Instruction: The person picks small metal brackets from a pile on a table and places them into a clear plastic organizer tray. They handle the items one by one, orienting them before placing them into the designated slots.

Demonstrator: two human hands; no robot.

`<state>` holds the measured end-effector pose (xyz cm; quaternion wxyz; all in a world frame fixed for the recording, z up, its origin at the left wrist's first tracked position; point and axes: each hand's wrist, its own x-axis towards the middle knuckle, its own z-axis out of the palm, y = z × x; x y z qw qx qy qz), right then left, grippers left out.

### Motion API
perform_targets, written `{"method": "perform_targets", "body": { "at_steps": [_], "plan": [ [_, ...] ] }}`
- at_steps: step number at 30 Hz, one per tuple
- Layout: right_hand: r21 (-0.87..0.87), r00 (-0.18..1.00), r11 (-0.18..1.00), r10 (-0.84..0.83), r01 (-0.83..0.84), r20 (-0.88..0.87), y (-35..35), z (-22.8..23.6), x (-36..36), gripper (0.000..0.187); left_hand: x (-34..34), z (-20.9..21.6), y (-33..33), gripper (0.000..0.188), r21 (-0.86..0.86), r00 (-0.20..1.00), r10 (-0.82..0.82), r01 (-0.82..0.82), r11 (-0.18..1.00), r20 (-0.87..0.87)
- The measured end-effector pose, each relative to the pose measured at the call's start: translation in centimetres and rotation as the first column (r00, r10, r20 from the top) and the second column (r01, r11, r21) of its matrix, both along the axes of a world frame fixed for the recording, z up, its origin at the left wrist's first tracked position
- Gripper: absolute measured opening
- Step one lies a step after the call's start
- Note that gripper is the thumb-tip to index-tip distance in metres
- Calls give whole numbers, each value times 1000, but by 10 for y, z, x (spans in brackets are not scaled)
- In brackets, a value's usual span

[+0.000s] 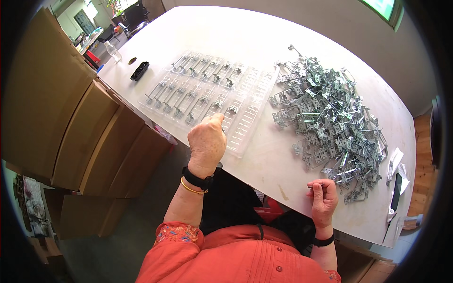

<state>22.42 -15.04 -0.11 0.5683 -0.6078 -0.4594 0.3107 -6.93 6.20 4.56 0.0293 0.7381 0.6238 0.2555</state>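
Observation:
A clear plastic tray with moulded slots lies on the white table, holding two rows of metal bracket parts, each with a long thin rod. My left hand is over the tray's near edge, palm down with curled fingers, its fingertips by the last filled slots of the near row. What sits under those fingers is hidden. Near the table's front edge, my right hand pinches a small metal piece between thumb and fingers. Beyond it rises a large heap of similar metal brackets.
On the table's left side are a black oblong holder and a clear bottle. Cardboard boxes stand against the left edge. At the far right lie white paper and a dark flat tool.

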Motion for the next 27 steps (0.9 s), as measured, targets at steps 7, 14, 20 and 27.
{"method": "perform_targets", "body": {
  "at_steps": [7, 14, 20, 27],
  "plan": [
    [0, 1000, 1000, -6, 6, 29, 0, -3, 0, 11, 1, 2, 2, 30, -24, 999, -31, 30, 999, -41],
    [3, 1000, 1000, -6, 6, 31, 0, 0, -1, 10, 3, 2, 4, 30, -61, 996, -29, 24, 998, -86],
    [8, 1000, 1000, 6, -6, 17, 0, 2, -1, 9, -1, 7, 1, 31, 28, 999, 22, -21, 999, -33],
    [19, 1000, 1000, 16, -16, 1, 0, 1, -1, 8, -21, 23, -4, 31, 151, 989, 150, -150, 977, 13]
  ]
}}
